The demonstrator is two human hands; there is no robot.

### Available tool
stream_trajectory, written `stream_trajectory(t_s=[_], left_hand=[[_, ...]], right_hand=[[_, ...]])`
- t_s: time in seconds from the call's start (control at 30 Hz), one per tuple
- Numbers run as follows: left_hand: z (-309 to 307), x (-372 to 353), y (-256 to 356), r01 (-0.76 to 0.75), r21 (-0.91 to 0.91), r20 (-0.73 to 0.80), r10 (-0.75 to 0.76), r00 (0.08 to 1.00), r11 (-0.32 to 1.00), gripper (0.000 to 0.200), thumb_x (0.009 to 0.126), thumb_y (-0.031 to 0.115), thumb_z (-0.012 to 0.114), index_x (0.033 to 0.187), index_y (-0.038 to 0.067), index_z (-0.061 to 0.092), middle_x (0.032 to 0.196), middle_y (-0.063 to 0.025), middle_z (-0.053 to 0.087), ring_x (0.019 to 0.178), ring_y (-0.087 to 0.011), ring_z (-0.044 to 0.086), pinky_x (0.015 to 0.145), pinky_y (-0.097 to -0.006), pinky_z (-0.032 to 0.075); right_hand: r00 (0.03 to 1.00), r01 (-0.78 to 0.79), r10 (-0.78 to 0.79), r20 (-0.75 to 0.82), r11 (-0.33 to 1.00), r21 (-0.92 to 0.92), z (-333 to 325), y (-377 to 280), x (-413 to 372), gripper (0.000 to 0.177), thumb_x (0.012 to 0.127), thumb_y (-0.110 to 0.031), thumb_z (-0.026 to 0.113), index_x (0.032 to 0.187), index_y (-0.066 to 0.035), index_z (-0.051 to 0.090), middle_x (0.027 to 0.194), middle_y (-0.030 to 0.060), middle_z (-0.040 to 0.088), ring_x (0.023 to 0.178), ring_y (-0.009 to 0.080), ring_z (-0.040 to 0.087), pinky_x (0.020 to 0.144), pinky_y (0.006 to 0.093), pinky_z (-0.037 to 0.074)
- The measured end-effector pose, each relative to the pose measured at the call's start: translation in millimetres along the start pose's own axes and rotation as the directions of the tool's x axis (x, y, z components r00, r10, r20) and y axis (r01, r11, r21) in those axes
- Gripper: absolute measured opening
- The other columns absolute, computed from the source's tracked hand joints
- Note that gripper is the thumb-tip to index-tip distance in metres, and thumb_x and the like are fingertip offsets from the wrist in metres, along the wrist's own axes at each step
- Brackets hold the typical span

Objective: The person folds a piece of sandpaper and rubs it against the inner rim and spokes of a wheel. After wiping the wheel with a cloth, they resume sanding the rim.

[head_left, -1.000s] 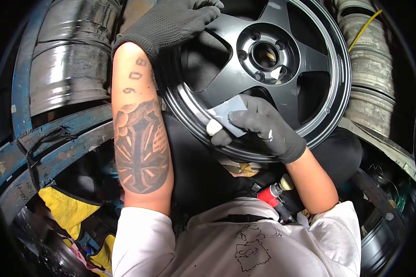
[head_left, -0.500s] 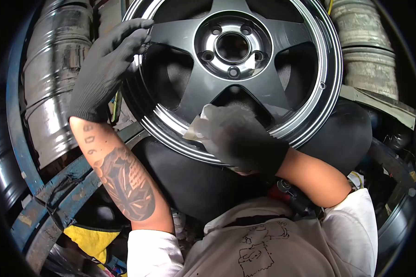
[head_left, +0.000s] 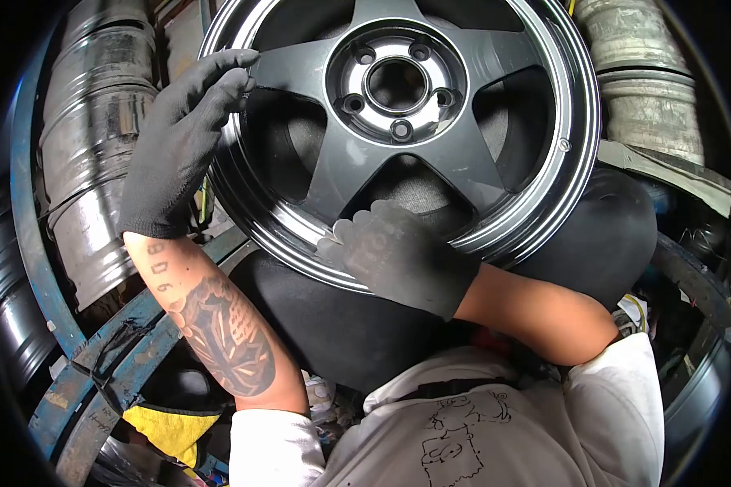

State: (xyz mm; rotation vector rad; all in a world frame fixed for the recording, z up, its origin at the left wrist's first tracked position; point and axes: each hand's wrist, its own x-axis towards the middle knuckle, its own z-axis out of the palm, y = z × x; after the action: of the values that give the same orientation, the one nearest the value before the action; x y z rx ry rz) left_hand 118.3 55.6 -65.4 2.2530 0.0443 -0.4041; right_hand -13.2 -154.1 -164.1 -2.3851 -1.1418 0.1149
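The left hand (head_left: 175,142), loosely open, is resting at the wheel's (head_left: 349,166) nine o'clock; the right hand (head_left: 402,256), curled, is working at seven, its contents unclear, seemingly calling for steady support.

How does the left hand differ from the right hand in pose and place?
The left hand has extended fingers; the right hand has bent ones. The left hand is at the left side of the five-spoke wheel, the right hand at its lower edge. Both wear dark gloves.
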Motion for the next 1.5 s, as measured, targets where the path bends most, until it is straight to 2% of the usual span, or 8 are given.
stream_trajectory(t_s=[0.33,0.43,0.63,0.83,1.03,1.13,1.4,1.5], left_hand=[[7.6,0.9,0.2,-0.073,-0.013,0.026,0.073,0.997,0.997,0.038,0.106,0.032,0.061,0.135,0.009,0.068,0.109,-0.0030,0.072,0.100,-0.0102,0.063,0.088,-0.0263,0.047],[3.7,-0.8,0.4,-0.081,0.001,0.025,0.081,0.996,0.997,0.037,0.106,0.031,0.060,0.135,0.009,0.068,0.108,-0.0027,0.072,0.100,-0.0102,0.063,0.089,-0.0259,0.047],[8.5,0.4,1.9,-0.085,-0.022,0.053,0.086,0.995,0.996,0.038,0.106,0.032,0.060,0.136,0.009,0.067,0.108,-0.0022,0.071,0.101,-0.0103,0.064,0.091,-0.0254,0.047],[12.0,-0.8,5.0,-0.074,-0.001,0.015,0.074,0.997,0.997,0.038,0.106,0.032,0.060,0.135,0.008,0.068,0.108,-0.0030,0.071,0.101,-0.0107,0.064,0.091,-0.0261,0.048],[9.8,-3.9,-0.1,-0.117,-0.011,0.024,0.117,0.993,0.993,0.037,0.106,0.030,0.061,0.134,0.008,0.068,0.109,-0.0036,0.070,0.101,-0.0116,0.064,0.095,-0.0276,0.049],[10.5,2.2,0.5,-0.090,-0.092,0.035,0.094,0.995,0.992,0.034,0.104,0.024,0.064,0.130,0.003,0.068,0.107,-0.0063,0.072,0.103,-0.0122,0.065,0.094,-0.0253,0.049],[20.5,-5.3,14.2,-0.118,-0.001,0.003,0.118,0.993,0.993,0.035,0.104,0.027,0.063,0.129,0.003,0.069,0.107,-0.0059,0.071,0.103,-0.0118,0.064,0.095,-0.0262,0.049],[19.2,-4.8,11.4,-0.101,0.004,0.062,0.100,0.993,0.995,0.035,0.105,0.026,0.061,0.133,0.005,0.068,0.112,-0.0043,0.071,0.107,-0.0122,0.064,0.097,-0.0270,0.048]], right_hand=[[0.989,0.095,-0.085,-0.123,0.992,0.078,9.1,6.1,-11.6,0.012,0.088,-0.018,0.060,0.098,-0.016,0.067,0.079,-0.0005,0.057,0.074,0.0174,0.062,0.067,0.0355,0.045],[0.994,0.074,-0.083,0.067,0.989,0.125,-3.2,12.0,-12.3,0.010,0.088,-0.019,0.061,0.080,-0.016,0.066,0.078,0.0034,0.064,0.076,0.0198,0.065,0.071,0.0359,0.047],[0.979,0.123,-0.095,-0.179,0.980,0.157,11.2,10.2,-8.6,0.009,0.086,-0.018,0.061,0.079,-0.016,0.066,0.077,0.0048,0.065,0.074,0.0220,0.067,0.067,0.0383,0.048],[0.995,0.085,-0.078,-0.056,0.985,0.148,0.5,16.7,7.3,0.025,0.088,-0.016,0.060,0.109,-0.016,0.072,0.089,0.0032,0.063,0.075,0.0219,0.067,0.066,0.0392,0.049],[0.908,-0.006,-0.132,0.398,0.945,0.328,-22.0,25.9,0.0,0.025,0.090,-0.014,0.056,0.111,-0.012,0.070,0.097,0.0064,0.068,0.085,0.0274,0.071,0.074,0.0430,0.054],[0.994,0.052,-0.075,0.079,0.961,0.271,4.4,17.4,6.7,0.030,0.090,-0.013,0.056,0.115,-0.010,0.070,0.097,0.0095,0.069,0.087,0.0302,0.071,0.075,0.0447,0.055],[0.995,-0.049,0.089,-0.050,0.852,0.522,5.9,19.7,2.9,0.014,0.086,-0.012,0.062,0.092,-0.010,0.074,0.082,0.0132,0.070,0.082,0.0330,0.071,0.074,0.0455,0.056],[0.982,-0.174,0.108,0.157,0.847,0.503,-2.1,14.0,-7.2,0.014,0.086,-0.014,0.062,0.091,-0.010,0.075,0.082,0.0134,0.070,0.082,0.0334,0.071,0.073,0.0445,0.056]])
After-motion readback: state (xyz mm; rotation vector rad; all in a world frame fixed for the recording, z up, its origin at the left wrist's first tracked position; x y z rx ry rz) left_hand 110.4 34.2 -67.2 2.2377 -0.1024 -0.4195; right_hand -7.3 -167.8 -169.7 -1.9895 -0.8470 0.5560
